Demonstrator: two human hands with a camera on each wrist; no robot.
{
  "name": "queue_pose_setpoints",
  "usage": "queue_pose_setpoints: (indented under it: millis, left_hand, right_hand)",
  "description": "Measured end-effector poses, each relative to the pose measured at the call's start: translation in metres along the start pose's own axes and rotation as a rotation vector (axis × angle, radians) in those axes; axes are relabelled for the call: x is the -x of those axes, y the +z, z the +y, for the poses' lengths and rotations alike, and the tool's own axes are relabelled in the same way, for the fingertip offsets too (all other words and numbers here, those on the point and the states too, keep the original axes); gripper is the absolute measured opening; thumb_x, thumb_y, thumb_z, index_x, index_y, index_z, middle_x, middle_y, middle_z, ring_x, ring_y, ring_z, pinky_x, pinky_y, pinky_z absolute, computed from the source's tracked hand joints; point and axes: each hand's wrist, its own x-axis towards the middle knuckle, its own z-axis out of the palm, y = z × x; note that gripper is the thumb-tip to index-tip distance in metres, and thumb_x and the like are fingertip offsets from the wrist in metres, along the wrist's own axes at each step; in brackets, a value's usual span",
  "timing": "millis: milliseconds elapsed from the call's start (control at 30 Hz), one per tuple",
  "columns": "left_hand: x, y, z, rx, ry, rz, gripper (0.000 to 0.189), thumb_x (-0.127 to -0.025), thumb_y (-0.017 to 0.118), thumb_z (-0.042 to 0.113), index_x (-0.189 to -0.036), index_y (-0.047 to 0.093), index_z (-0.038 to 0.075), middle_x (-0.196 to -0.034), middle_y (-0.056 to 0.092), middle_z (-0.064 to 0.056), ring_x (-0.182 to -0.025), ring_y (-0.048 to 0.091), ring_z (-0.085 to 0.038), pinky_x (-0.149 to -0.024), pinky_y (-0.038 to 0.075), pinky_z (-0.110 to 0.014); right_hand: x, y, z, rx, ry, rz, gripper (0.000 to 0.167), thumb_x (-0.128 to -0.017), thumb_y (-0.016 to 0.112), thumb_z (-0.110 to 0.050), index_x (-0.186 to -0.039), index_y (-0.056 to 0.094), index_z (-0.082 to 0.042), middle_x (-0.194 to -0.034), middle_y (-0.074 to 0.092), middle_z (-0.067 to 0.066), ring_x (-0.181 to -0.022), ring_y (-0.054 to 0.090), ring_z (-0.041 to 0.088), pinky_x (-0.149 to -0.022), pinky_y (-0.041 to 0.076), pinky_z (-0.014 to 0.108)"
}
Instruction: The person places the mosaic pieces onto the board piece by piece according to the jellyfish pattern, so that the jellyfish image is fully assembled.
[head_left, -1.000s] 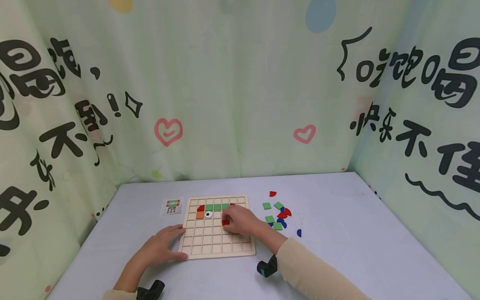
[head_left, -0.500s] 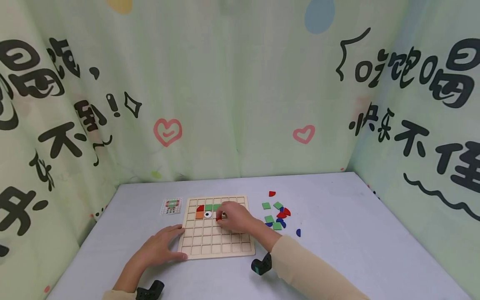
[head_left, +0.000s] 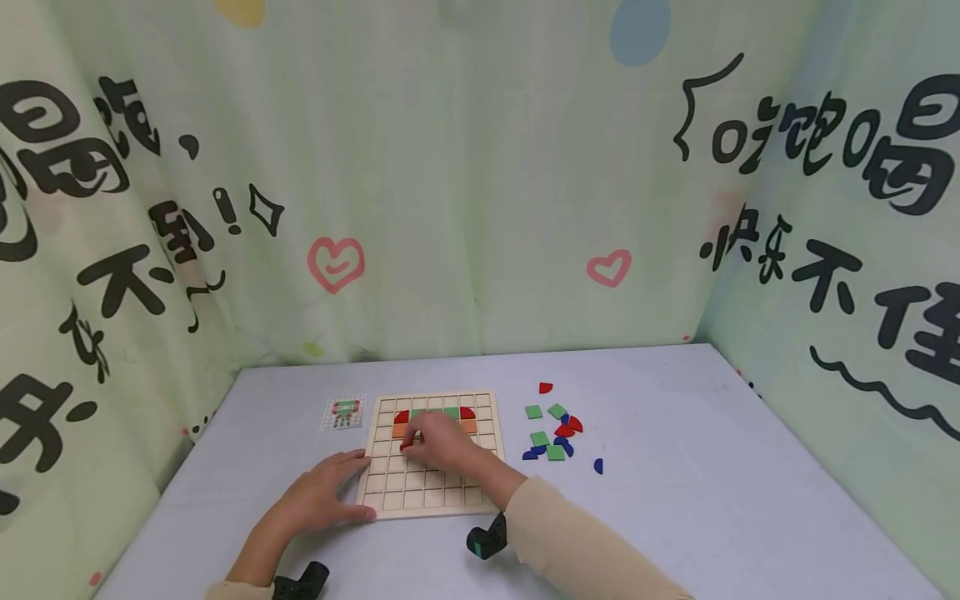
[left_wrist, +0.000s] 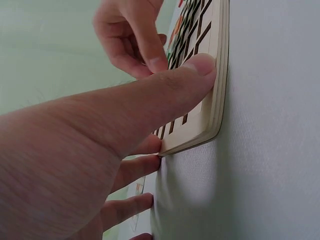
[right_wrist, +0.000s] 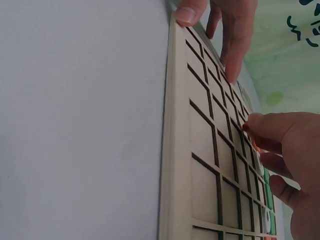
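A wooden grid board point(head_left: 423, 498) lies flat on the table. My left hand point(head_left: 322, 493) spans its left edge, thumb on the near corner and the other fingers spread along the side. Between thumb and fingertips my right hand point(head_left: 444, 446) pinches a small red piece point(head_left: 406, 446), low over the board's left part, just under an orange tile point(head_left: 398, 431). Along an upper row sit a red quarter-round point(head_left: 402, 417), green tiles point(head_left: 452, 412) and another red quarter-round point(head_left: 467, 412). A second orange tile point(head_left: 468, 427) lies beneath that. My right hand covers part of these rows.
Loose pieces lie right of the board: green tiles point(head_left: 540, 438), red pieces point(head_left: 575, 423) and blue half-rounds point(head_left: 597, 467). A small picture card point(head_left: 345, 412) with a robot-like figure is at the board's upper left. A printed curtain point(head_left: 480, 208) hangs behind the table.
My right hand has moved left across the board with the red piece, uncovering the red quarter-round and orange tile on the right. My left hand has stayed put.
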Motion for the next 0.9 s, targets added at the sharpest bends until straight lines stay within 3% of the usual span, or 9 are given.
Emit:
queue_pose_setpoints:
  millis: [133, 433, 800, 900]
  left_hand:
    - [-0.001, 0.0, 0.0, -0.003, -0.004, -0.002, 0.087, -0.066, 0.083, 0.051, -0.138, 0.054, 0.012, -0.148, 0.047, -0.009, -0.137, 0.041, -0.034, -0.108, 0.038, -0.059]
    - [-0.002, 0.001, -0.001, 0.0, -0.008, -0.004, 0.086, -0.066, 0.084, 0.05, -0.137, 0.054, 0.012, -0.147, 0.048, -0.008, -0.137, 0.042, -0.033, -0.108, 0.038, -0.058]
    - [0.0, 0.001, 0.0, 0.004, -0.003, -0.001, 0.085, -0.067, 0.084, 0.049, -0.137, 0.054, 0.011, -0.147, 0.047, -0.009, -0.137, 0.041, -0.033, -0.108, 0.037, -0.058]
    - [0.0, 0.001, 0.0, 0.009, 0.006, 0.003, 0.086, -0.067, 0.083, 0.049, -0.137, 0.054, 0.011, -0.148, 0.047, -0.009, -0.137, 0.041, -0.033, -0.108, 0.037, -0.058]
  right_hand:
    - [0.001, 0.004, 0.0, 0.002, 0.033, -0.025, 0.004, -0.088, 0.072, -0.022, -0.086, 0.071, -0.018, -0.085, 0.062, -0.009, -0.078, 0.05, 0.005, -0.066, 0.045, 0.014]
    - [0.006, -0.004, 0.0, 0.073, -0.027, -0.054, 0.009, -0.088, 0.068, -0.015, -0.096, 0.073, -0.016, -0.101, 0.067, -0.005, -0.08, 0.049, 0.007, -0.066, 0.043, 0.015]
    - [-0.002, 0.003, -0.005, 0.139, -0.005, -0.023, 0.01, -0.09, 0.068, -0.018, -0.096, 0.075, -0.018, -0.096, 0.069, -0.008, -0.087, 0.058, 0.006, -0.077, 0.051, 0.018]
    - [-0.005, 0.005, -0.008, 0.157, 0.01, 0.002, 0.009, -0.089, 0.069, -0.017, -0.093, 0.077, -0.017, -0.094, 0.07, -0.008, -0.089, 0.06, 0.008, -0.075, 0.051, 0.019]
